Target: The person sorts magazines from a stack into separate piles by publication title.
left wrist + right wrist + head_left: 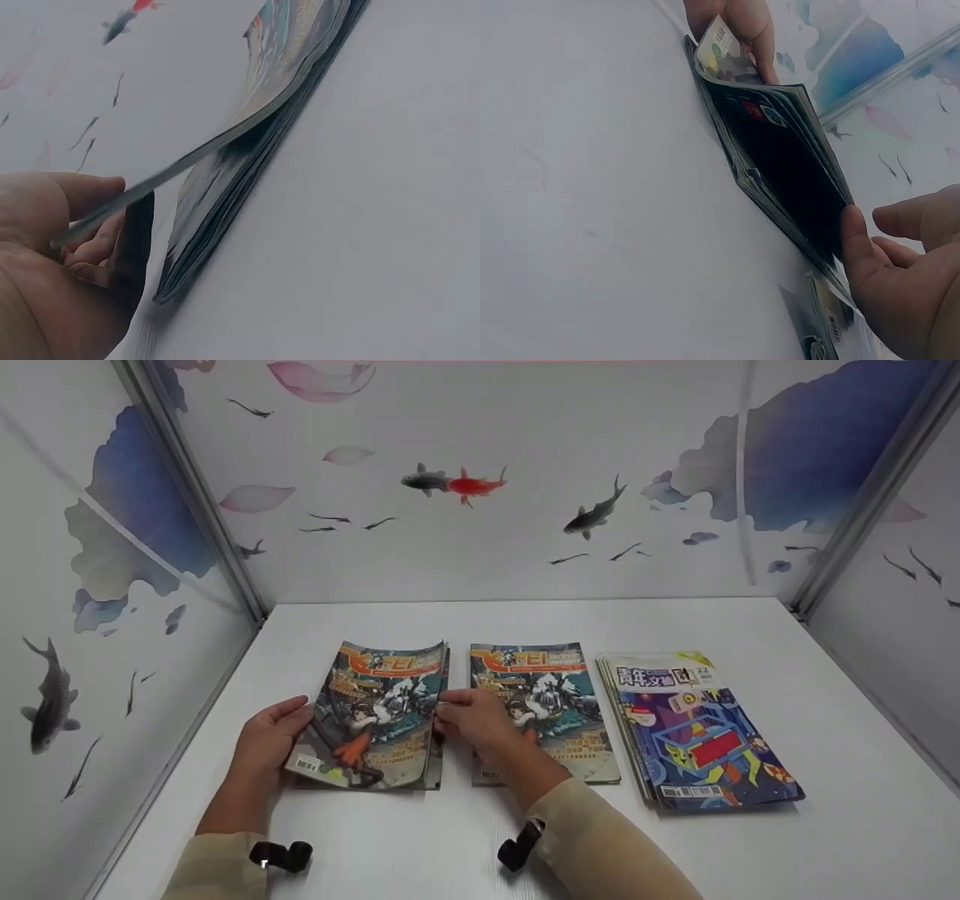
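Observation:
On the left of the white table lies a small stack of magazines, its top magazine [375,720] showing an orange title and an illustrated cover. At its left edge, my left hand [266,739] holds the lifted top magazine between thumb and fingers; the left wrist view shows the raised edge [172,171] bowed above the lower magazines [225,217]. My right hand [484,724] is at the opposite side. One digit [859,244] touches the magazine edge in the right wrist view, while another finger [911,214] stands apart from it. A dark gap shows between the magazine layers.
Just right of the stack, partly under my right forearm, lies a matching magazine [555,712]. A pile of magazines with a purple-blue cover [705,742] sits farther right. White panels painted with fish enclose the table [390,855] at the back and sides.

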A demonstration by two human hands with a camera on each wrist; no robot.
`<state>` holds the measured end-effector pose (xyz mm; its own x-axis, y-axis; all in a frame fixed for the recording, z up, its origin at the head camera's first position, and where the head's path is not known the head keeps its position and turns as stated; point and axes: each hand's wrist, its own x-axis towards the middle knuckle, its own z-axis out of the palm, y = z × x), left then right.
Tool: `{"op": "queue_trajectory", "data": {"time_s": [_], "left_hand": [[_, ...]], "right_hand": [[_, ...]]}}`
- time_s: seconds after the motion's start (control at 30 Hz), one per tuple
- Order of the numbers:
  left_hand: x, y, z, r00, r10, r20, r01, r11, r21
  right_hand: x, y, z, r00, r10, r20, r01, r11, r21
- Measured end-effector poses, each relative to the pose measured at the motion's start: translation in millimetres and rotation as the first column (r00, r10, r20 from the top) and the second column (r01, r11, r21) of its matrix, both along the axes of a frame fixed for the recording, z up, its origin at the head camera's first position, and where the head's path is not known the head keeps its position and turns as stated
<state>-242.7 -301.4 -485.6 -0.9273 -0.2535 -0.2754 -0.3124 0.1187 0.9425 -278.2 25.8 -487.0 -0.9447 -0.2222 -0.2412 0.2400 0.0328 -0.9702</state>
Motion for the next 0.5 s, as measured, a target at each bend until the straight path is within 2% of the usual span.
{"op": "queue_trajectory", "data": {"time_s": [0.1, 0.3, 0.5], "left_hand": [[0.6, 0.2, -0.2, 1.000, 0.011, 0.005, -0.010, 1.000, -0.022], [1.7, 0.9, 0.0, 1.000, -0.009, -0.016, 0.008, 0.996, -0.086], [-0.2, -1.4, -0.6, 0.998, 0.030, -0.046, -0.032, 0.998, -0.046]], "right_hand": [[-0.3, 1.5, 0.1, 1.000, -0.011, 0.001, 0.011, 1.000, 0.028], [-2.1, 3.5, -0.4, 1.000, -0.017, -0.026, 0.018, 0.998, 0.064], [-1.5, 6.7, -0.3, 0.999, -0.022, -0.048, 0.025, 0.998, 0.058]]}}
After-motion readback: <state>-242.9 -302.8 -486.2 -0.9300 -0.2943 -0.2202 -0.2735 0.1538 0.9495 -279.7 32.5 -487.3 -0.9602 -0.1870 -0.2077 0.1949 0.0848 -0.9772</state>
